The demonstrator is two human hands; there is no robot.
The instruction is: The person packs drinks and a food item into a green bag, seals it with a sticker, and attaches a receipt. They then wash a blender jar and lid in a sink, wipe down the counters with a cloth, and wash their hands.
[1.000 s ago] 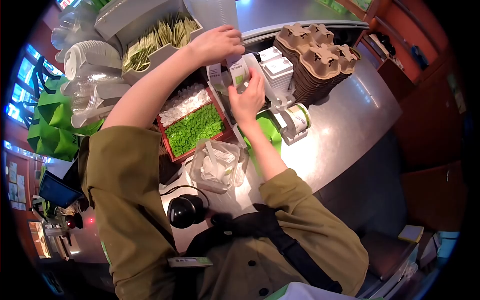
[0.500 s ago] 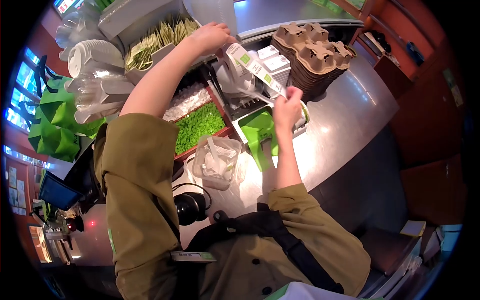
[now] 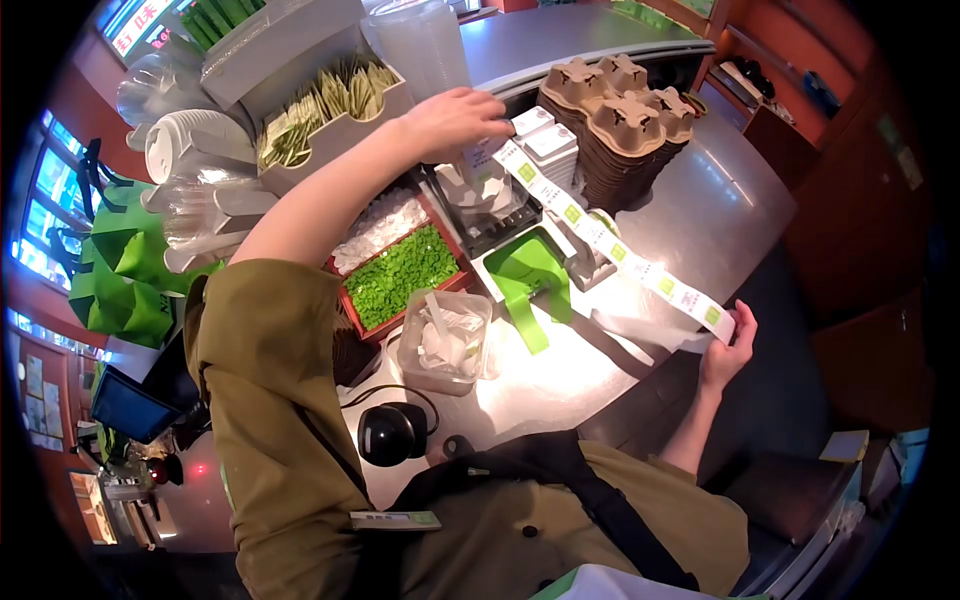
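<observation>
A long strip of white printed labels (image 3: 620,250) with green squares stretches diagonally across the counter between my hands. My right hand (image 3: 728,348), out over the counter's right edge, pinches the strip's lower end. At its upper end, my left hand (image 3: 460,122) has bent fingers on the strip, beside a stack of small white boxes (image 3: 548,142); its thumb is mostly hidden. Beneath the strip sits a white holder with a green liner (image 3: 527,270). A clear tub (image 3: 446,343) with crumpled white scraps stands closer to me.
Stacked cardboard cup carriers (image 3: 625,130) stand behind the strip. A tray of green pieces (image 3: 405,275) lies under my left forearm. Sachets (image 3: 335,105), lids (image 3: 195,140) and green bags (image 3: 125,260) line the left side. A black rounded device (image 3: 392,434) sits near my body.
My right hand has moved right and toward me, drawing out a much longer length of the label strip. My left hand has shifted slightly right and down.
</observation>
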